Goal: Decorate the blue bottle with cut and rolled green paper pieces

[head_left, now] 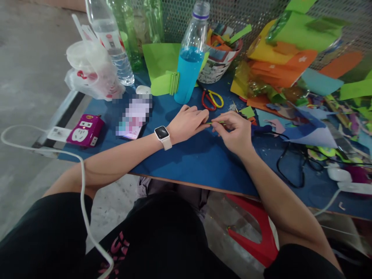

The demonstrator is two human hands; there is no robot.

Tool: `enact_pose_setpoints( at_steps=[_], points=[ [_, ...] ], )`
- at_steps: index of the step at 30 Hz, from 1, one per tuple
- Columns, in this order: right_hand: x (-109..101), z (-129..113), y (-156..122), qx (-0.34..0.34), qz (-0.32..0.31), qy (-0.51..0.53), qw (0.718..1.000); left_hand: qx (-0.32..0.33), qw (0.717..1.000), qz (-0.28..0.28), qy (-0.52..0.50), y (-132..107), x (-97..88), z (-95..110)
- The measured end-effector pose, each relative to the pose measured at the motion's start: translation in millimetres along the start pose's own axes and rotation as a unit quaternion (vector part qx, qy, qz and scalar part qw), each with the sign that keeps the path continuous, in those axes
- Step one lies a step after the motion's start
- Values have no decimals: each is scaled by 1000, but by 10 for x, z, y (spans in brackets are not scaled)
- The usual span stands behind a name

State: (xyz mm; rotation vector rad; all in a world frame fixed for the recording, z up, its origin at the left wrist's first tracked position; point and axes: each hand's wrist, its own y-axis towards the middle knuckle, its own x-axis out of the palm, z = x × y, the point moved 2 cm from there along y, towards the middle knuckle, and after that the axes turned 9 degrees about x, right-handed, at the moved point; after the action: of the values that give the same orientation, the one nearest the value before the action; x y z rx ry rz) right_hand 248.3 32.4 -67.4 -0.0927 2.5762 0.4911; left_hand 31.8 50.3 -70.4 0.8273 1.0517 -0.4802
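My left hand (187,123) rests on the blue table (203,159), fingers curled and pinching one end of a thin green paper strip (217,122). A white smartwatch (162,135) sits on that wrist. My right hand (234,130) pinches the same strip's other end, fingers bent together. Red and yellow scissors (212,99) lie just beyond both hands. A plastic bottle wrapped in blue paper (189,62) stands behind my left hand, with a folded green paper piece (165,83) beside it.
A phone (134,118), a purple power socket (85,131) with a white cable (83,182), a clear water bottle (112,38) and a plastic bag (91,69) sit left. Coloured paper sheets (285,50), a woven basket (219,58) and black cables (290,166) crowd the right. A red stool (255,232) stands below.
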Motion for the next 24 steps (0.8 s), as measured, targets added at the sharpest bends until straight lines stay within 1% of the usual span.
enact_pose_setpoints(
  at_steps=[4, 7, 9, 12, 15, 19, 24],
  points=[
    [97, 32, 70, 51, -4, 72, 996, -14, 999, 11, -30, 2, -16, -32],
    [169, 8, 168, 89, -10, 114, 989, -34, 999, 16, -36, -2, -27, -31],
    [227, -23, 224, 101, -7, 142, 985, -46, 998, 18, -32, -9, -29, -31],
    [313, -52, 246, 91, 2, 148, 985, -58, 998, 30, -23, -30, -28, -36],
    [362, -37, 192, 85, 4, 138, 987, -62, 997, 38, -20, -61, -30, -29],
    [352, -11, 112, 86, -5, 134, 987, -58, 996, 45, -49, -87, -40, 4],
    [308, -33, 95, 75, -1, 133, 988, -47, 993, 59, -87, -98, -57, 30]
  ],
)
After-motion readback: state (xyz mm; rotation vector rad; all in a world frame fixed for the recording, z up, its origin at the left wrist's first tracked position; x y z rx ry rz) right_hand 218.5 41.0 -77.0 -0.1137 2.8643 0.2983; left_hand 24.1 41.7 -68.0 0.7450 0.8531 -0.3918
